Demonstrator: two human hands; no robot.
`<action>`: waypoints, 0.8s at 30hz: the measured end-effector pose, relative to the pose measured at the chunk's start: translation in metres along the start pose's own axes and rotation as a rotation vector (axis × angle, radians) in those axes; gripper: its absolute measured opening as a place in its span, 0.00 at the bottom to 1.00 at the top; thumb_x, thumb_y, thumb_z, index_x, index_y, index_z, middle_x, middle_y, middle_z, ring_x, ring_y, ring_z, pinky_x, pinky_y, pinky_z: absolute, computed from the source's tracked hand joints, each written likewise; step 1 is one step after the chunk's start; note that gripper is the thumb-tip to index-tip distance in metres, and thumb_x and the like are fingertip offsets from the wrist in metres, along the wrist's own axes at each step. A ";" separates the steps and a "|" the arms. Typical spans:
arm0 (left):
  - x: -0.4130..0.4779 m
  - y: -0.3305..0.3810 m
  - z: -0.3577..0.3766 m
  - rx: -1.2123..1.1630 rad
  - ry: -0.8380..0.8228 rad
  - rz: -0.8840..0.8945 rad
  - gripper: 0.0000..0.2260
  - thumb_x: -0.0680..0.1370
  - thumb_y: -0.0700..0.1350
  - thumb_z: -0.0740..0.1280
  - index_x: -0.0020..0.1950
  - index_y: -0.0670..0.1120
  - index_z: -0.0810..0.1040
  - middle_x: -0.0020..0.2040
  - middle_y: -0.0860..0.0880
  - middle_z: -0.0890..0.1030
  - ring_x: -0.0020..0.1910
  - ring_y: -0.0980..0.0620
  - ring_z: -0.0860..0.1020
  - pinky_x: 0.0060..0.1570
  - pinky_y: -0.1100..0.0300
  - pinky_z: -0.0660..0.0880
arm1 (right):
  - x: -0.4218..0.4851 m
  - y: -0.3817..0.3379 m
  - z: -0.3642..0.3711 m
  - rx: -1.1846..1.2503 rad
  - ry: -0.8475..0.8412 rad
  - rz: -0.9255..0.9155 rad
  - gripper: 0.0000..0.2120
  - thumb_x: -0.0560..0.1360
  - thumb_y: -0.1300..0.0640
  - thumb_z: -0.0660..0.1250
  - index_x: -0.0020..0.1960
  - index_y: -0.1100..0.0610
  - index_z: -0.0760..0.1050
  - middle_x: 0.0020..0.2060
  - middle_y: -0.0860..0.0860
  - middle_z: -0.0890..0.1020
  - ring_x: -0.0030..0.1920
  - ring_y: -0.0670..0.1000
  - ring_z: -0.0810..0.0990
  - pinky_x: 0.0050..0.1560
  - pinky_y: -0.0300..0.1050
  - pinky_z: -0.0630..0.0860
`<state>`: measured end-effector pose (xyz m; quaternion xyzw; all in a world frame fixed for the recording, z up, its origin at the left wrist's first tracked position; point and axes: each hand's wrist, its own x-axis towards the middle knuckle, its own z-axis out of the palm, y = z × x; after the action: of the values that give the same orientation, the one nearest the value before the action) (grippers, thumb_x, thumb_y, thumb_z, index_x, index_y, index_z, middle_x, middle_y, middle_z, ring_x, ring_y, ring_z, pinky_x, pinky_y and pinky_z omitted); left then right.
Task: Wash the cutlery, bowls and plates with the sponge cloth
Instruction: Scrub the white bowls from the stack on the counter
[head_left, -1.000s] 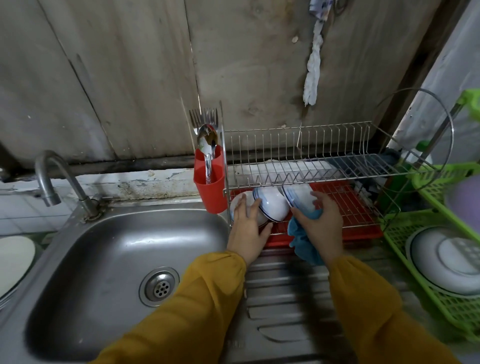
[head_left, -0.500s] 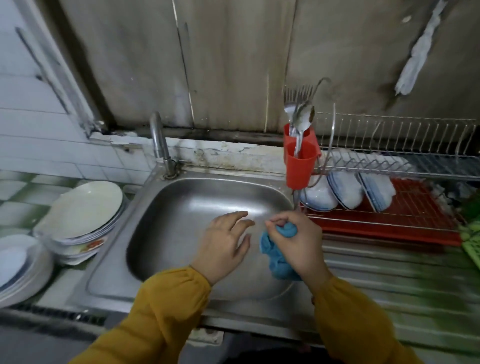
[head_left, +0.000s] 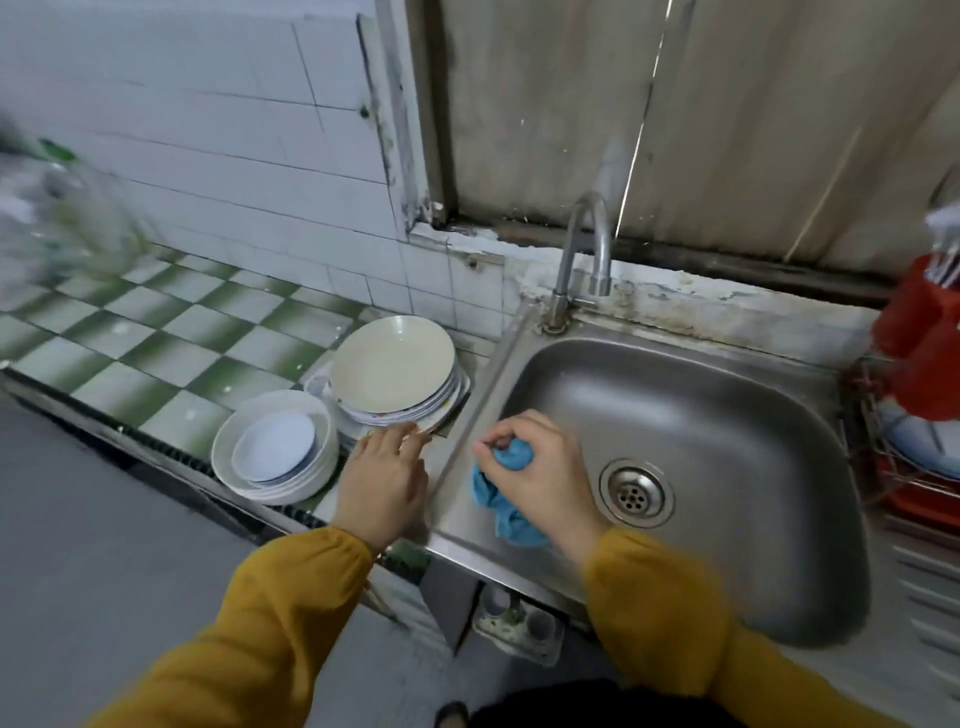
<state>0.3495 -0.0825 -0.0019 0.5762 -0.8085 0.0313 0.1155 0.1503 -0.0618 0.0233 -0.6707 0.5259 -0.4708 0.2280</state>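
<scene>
The right hand (head_left: 540, 470) is clenched around the blue sponge cloth (head_left: 506, 512), which bunches under the curled fingers and hangs out below the palm, over the near left corner of the sink (head_left: 701, 395); the left hand (head_left: 384, 480), just beside it across the sink's rim, has its fingers straight, their tips at the near rim of the stack of plates (head_left: 392, 366) beyond them. The stack of bowls (head_left: 270, 447) sits just left of that hand; the red cutlery holder (head_left: 919, 338) stands well to the right of the right hand, blurred

Steel sink (head_left: 701, 415), tap (head_left: 584, 244) behind; checkered counter (head_left: 171, 338) left.
</scene>
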 end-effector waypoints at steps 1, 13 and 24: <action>-0.003 -0.018 0.004 0.021 -0.038 -0.044 0.18 0.71 0.45 0.57 0.53 0.41 0.82 0.50 0.41 0.83 0.45 0.40 0.82 0.45 0.49 0.79 | 0.005 -0.005 0.017 0.007 -0.016 -0.007 0.04 0.69 0.57 0.76 0.41 0.55 0.81 0.40 0.46 0.79 0.40 0.44 0.78 0.45 0.38 0.75; -0.022 -0.156 0.040 0.062 -0.368 -0.516 0.22 0.82 0.42 0.55 0.76 0.42 0.61 0.75 0.41 0.64 0.74 0.42 0.63 0.73 0.49 0.58 | 0.015 -0.016 0.139 -0.259 -0.246 -0.068 0.06 0.73 0.52 0.73 0.43 0.54 0.80 0.42 0.48 0.77 0.39 0.53 0.78 0.38 0.46 0.76; -0.019 -0.185 0.046 0.089 -0.339 -0.326 0.10 0.81 0.42 0.58 0.58 0.44 0.76 0.52 0.46 0.82 0.55 0.46 0.79 0.73 0.51 0.55 | 0.016 -0.003 0.161 -0.400 -0.245 -0.014 0.07 0.74 0.49 0.69 0.43 0.52 0.79 0.42 0.48 0.78 0.38 0.54 0.78 0.37 0.46 0.74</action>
<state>0.5224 -0.1346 -0.0658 0.7008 -0.7103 -0.0497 -0.0439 0.2917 -0.1059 -0.0410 -0.7581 0.5726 -0.2740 0.1494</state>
